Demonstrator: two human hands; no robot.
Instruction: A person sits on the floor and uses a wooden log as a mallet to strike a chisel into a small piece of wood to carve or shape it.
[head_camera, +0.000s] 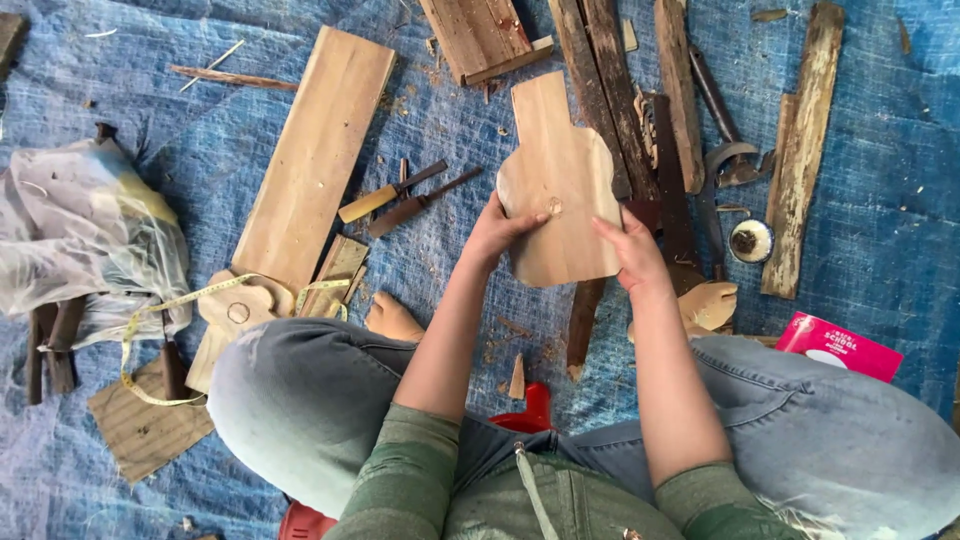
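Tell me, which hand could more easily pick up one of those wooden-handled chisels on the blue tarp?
Probably the left hand. It holds the left edge of the cut wooden board, and the two chisels lie just beside it on the tarp. The right hand grips the board's far edge, away from them.

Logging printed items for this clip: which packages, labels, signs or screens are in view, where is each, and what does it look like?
Pink box: on the blue tarp at lower right, by the person's knee; flat, rectangular, pink with white print and a white round patch.
Small round tin: right of the wooden cutout, beside a plank; white rim, dark inside.
No signs or screens.
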